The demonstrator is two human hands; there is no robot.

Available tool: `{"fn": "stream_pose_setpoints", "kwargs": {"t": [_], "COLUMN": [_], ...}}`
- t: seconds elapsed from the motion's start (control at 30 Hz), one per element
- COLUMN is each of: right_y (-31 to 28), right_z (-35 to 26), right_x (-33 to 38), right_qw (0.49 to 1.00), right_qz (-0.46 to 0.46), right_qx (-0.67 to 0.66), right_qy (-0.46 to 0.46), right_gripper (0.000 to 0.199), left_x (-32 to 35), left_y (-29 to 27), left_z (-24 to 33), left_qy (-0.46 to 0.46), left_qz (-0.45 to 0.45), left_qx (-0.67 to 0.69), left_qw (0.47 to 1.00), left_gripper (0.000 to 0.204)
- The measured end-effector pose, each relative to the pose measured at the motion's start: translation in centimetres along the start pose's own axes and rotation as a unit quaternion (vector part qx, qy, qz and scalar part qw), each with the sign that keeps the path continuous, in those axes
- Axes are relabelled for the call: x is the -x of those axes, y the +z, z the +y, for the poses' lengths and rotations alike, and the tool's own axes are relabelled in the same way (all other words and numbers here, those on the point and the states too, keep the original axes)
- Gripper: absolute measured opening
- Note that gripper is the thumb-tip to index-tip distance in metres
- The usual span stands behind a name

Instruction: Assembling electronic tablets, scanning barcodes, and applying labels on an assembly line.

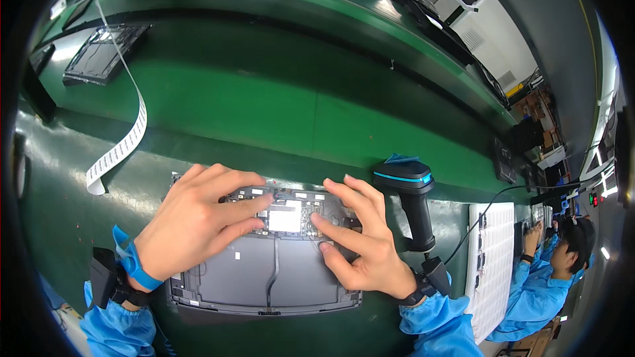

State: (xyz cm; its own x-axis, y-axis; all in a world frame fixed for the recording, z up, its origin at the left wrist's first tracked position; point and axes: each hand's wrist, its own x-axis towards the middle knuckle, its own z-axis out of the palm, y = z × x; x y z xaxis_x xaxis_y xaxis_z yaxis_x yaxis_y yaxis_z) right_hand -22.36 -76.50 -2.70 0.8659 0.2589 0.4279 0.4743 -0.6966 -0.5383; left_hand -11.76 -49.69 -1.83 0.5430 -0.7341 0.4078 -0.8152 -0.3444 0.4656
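A dark grey laptop chassis [231, 271] lies open-side up on the bench in front of me, with a black cable running down its middle. Along its far part sits a circuit board [307, 218] with a white rectangular patch [285, 217] at the centre. My left hand [211, 211] reaches over the left part of the board, fingers stretched out, thumb and index fingertips touching down beside the white patch. On the other side, my right hand [364, 244] has its fingers spread, the index fingertip at the board's right part and the thumb lower down. Neither palm closes round anything.
A black handheld scanner [413, 205] stands right of the chassis, its cable running right. Beyond it lies a white compartment tray [491, 271]. A label strip [122, 149] hangs at left. Another device part [106, 53] rests on the green belt [264, 99]. A co-worker [549, 284] sits at far right.
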Motion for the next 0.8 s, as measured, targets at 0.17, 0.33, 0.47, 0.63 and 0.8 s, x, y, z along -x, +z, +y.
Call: {"fn": "stream_pose_setpoints", "kwargs": {"t": [0.17, 0.33, 0.47, 0.63, 0.8], "right_y": [-0.8, -0.5, 0.0, 0.2, 0.7], "right_z": [-0.5, 0.8, 1.3, 0.9, -3.3], "right_x": [0.3, 0.8, 1.2, 2.0, 5.3], "right_qw": [0.996, 0.999, 1.0, 0.993, 0.999], "right_qz": [-0.026, -0.027, -0.016, 0.096, 0.037], "right_qx": [0.087, 0.021, -0.005, -0.042, -0.033], "right_qy": [0.02, 0.02, 0.014, 0.053, -0.01], "right_gripper": [0.04, 0.041, 0.044, 0.047, 0.054], "left_x": [-0.1, -0.5, -0.1, -0.5, -0.4], "left_y": [0.4, 0.1, -0.1, 0.2, -2.0], "left_z": [0.2, 0.6, 0.9, 1.3, 3.2], "left_qy": [0.002, -0.001, 0.019, 0.046, 0.049], "left_qz": [0.008, -0.004, 0.003, 0.007, 0.029], "left_qx": [-0.015, -0.034, -0.112, -0.156, -0.047], "left_qw": [1.0, 0.999, 0.994, 0.987, 0.997], "left_gripper": [0.037, 0.034, 0.035, 0.032, 0.027]}}
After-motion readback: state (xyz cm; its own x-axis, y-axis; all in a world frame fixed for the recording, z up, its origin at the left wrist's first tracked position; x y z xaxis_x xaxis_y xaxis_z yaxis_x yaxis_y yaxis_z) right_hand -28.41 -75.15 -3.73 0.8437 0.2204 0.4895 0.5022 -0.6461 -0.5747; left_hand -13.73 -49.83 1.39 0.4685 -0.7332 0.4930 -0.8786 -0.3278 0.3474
